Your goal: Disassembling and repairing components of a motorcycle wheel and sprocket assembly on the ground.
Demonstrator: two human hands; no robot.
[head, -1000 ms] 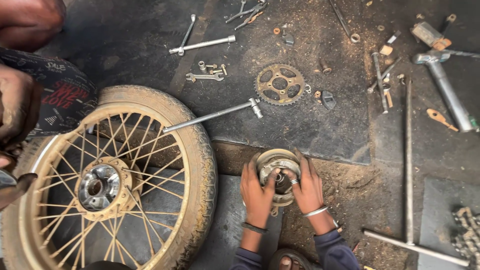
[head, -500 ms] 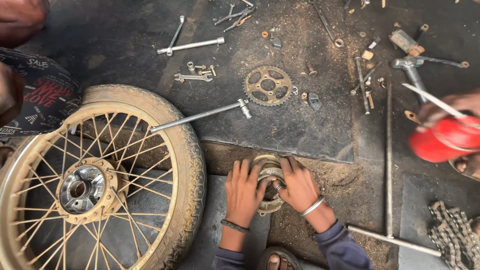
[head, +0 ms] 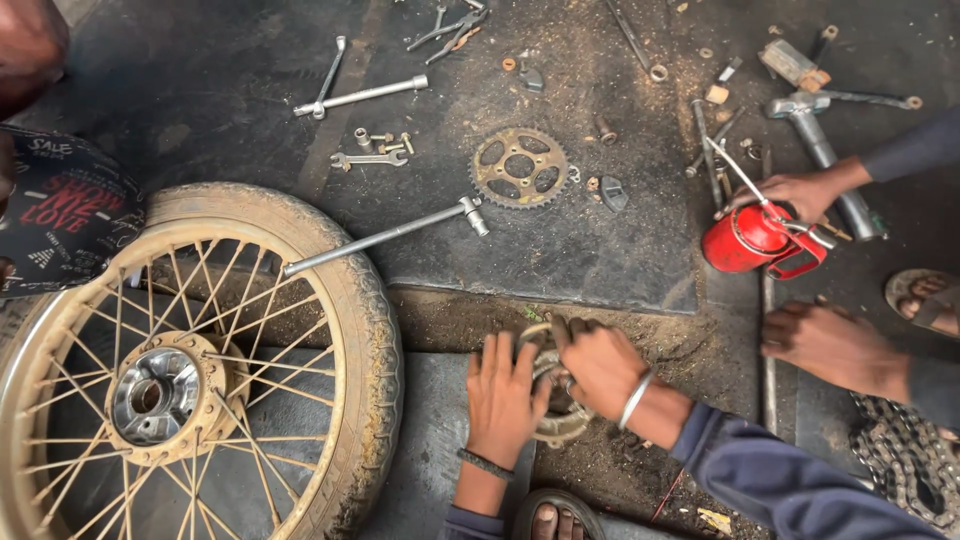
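My two hands, left hand (head: pixel 503 398) and right hand (head: pixel 598 366), both close around one brake drum (head: pixel 556 420) beside one spoked wheel (head: pixel 190 370).

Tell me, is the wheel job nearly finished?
Probably about halfway.

Done: the spoked wheel lies flat on the ground, and the sprocket lies apart on the mat.

In hand: the left hand and right hand grip a round metal part; another person's hand holds a red oil can.

Left: sprocket, chain and bolts lie loose.
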